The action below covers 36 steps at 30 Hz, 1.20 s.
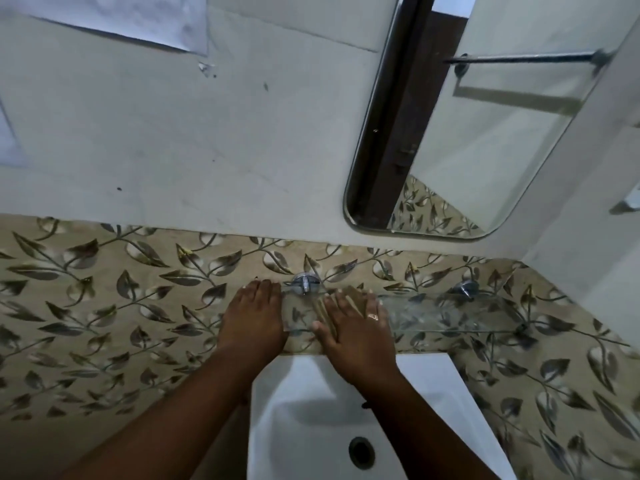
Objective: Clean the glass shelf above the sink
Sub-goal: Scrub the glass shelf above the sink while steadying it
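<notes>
The clear glass shelf (446,315) juts from the leaf-patterned tile wall above the sink, carried by two chrome brackets (305,283). My left hand (254,318) lies flat over the shelf's left end with its fingers straight and nothing in it. My right hand (356,336), with a ring on one finger, presses palm-down on a tan folded cloth (327,303) on the left part of the shelf. Only the cloth's edges show past the fingers. The right part of the glass looks streaked.
A white sink (304,403) with a dark drain (362,452) sits directly below the shelf. A rounded mirror (485,140) hangs on the wall at the upper right, reflecting a towel bar. A side wall closes in at the far right.
</notes>
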Each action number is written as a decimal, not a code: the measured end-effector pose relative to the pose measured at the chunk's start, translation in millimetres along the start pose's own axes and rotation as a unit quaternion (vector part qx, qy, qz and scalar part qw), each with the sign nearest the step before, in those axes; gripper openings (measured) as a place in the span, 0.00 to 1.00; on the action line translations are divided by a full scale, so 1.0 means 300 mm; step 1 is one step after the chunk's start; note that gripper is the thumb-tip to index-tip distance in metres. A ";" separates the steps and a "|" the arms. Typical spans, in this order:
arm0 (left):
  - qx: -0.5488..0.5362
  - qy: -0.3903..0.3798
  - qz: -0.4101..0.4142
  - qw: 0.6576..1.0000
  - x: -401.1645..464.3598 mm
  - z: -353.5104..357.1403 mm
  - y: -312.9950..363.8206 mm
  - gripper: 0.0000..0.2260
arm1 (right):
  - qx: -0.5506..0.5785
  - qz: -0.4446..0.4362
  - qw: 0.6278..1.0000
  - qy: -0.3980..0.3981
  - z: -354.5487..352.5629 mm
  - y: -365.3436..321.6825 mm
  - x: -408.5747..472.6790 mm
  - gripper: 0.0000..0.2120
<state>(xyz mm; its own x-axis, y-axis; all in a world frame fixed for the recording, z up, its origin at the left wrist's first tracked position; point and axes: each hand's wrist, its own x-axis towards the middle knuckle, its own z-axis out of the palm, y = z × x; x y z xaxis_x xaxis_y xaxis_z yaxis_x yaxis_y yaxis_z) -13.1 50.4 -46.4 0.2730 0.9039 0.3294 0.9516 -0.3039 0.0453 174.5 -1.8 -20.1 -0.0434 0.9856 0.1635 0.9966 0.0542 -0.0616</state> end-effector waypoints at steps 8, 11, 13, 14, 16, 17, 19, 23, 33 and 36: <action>0.018 0.009 -0.025 0.999 0.006 0.018 0.005 0.33 | -0.001 -0.058 0.998 -0.012 0.022 -0.009 0.085 0.48; 0.032 -0.004 -0.034 0.999 0.007 0.022 0.006 0.35 | -0.006 -0.107 0.994 0.003 0.011 0.069 0.031 0.48; 0.043 -0.013 -0.042 0.998 0.004 0.018 0.010 0.36 | -0.009 -0.108 0.994 0.010 -0.001 0.140 0.008 0.47; 0.049 -0.014 -0.047 0.998 0.003 0.013 0.017 0.35 | -0.010 -0.098 0.995 0.012 -0.003 0.179 0.003 0.47; 0.058 -0.002 -0.056 0.997 0.003 0.008 0.034 0.32 | -0.017 -0.070 0.997 0.003 -0.013 0.237 0.010 0.47; 0.059 0.002 -0.061 0.996 0.004 0.006 0.043 0.32 | -0.015 -0.060 0.998 -0.006 -0.018 0.251 0.022 0.48; 0.062 -0.002 -0.071 0.996 0.006 0.006 0.048 0.32 | 0.002 -0.051 0.999 -0.016 -0.025 0.238 0.056 0.49; 0.073 -0.036 -0.092 0.992 0.006 0.005 0.076 0.38 | 0.037 -0.081 0.996 -0.015 -0.011 0.201 0.088 0.48; 0.080 -0.036 -0.095 0.992 -0.027 -0.022 0.130 0.42 | 0.028 -0.086 0.996 -0.007 0.006 0.469 -0.033 0.52; 0.086 -0.042 -0.079 0.992 -0.018 -0.022 0.123 0.42 | 0.007 -0.044 0.999 -0.026 -0.020 0.463 0.010 0.54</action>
<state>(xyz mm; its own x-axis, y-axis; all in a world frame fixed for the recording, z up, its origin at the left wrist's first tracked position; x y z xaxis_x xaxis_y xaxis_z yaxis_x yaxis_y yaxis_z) 19.5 32.2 -40.4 0.1217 0.9602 0.2514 0.9916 -0.1065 -0.0732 313.1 7.6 -22.4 -0.1342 0.9841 0.1167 0.9879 0.1422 -0.0625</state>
